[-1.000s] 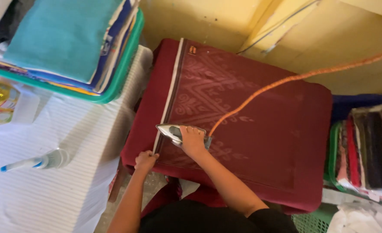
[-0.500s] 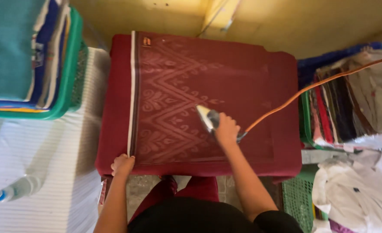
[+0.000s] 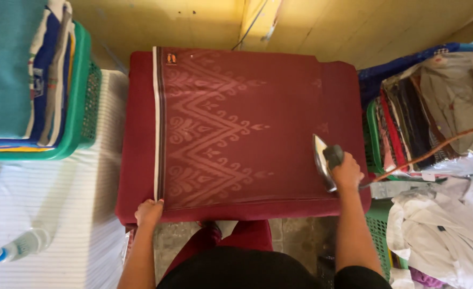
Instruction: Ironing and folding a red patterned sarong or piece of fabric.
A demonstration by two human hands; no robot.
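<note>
1. An ironing pass is judged to be in hand: a dark red woven cloth with a paler zigzag and floral pattern (image 3: 231,128) is laid flat over a padded board, and the pressing stroke is at the cloth's right end.
2. The right hand (image 3: 347,172) is clenched round the dark handle of a silver-soled electric iron (image 3: 323,159). The iron is seen tipped on its side edge, the soleplate facing left, at the right margin of the cloth.
3. An orange power cord (image 3: 434,150) is run from below the right hand away to the right, over a green basket of folded garments (image 3: 407,128).
4. The left hand (image 3: 148,211) is pressed on the near edge of the cloth, fingers curled over the fold beside the white border stripe (image 3: 154,123); the fabric is pinned taut there.
5. A green basket of stacked folded linen (image 3: 84,96) is stood beyond the left hand; a white spray bottle (image 3: 17,247) is lying further left of it.
6. Crumpled white garments (image 3: 439,225) are heaped just right of the right forearm.
7. The next move is judged to call for the soleplate to be set flat and the cord kept off the cloth.
</note>
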